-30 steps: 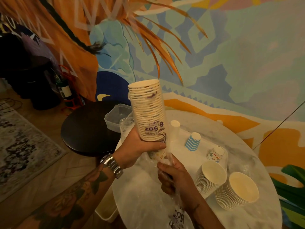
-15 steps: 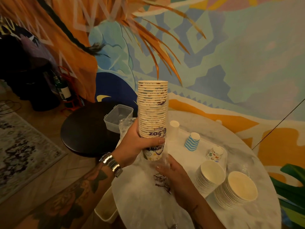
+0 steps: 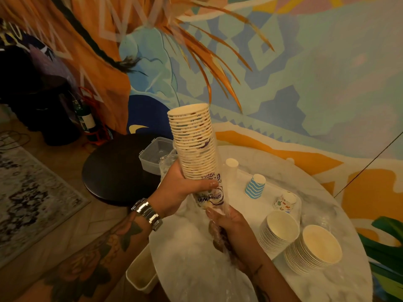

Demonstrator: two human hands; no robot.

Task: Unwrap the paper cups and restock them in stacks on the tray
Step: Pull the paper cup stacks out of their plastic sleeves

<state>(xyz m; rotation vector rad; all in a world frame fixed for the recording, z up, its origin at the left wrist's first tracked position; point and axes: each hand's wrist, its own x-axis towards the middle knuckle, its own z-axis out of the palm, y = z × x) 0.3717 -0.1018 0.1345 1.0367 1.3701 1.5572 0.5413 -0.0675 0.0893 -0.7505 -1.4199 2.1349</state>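
Note:
A tall stack of printed paper cups (image 3: 193, 140) stands upright in the air, rims up, tilted slightly left. My left hand (image 3: 181, 190) grips it near the bottom, where a clear plastic wrapper (image 3: 210, 198) with purple print still covers the lowest cups. My right hand (image 3: 229, 227) is closed on the bunched wrapper just below the stack. On the white tray (image 3: 242, 192) stand a plain white cup (image 3: 231, 165), an upturned blue-striped cup (image 3: 255, 185) and a small patterned cup (image 3: 285, 203). Two leaning stacks of white cups (image 3: 279, 231) (image 3: 314, 249) rest at the tray's near end.
The tray sits on a round marble table (image 3: 327, 277). Left of it is a dark round stool (image 3: 117, 171) carrying a clear plastic container (image 3: 156, 154). A white bin (image 3: 142, 273) sits under the table's near edge. A green bottle (image 3: 86, 118) stands by the mural wall.
The wrapper has slid further down the stack, leaving most cups bare. My right hand has pulled it down and closed on it again; the stack now tilts a little to the left.

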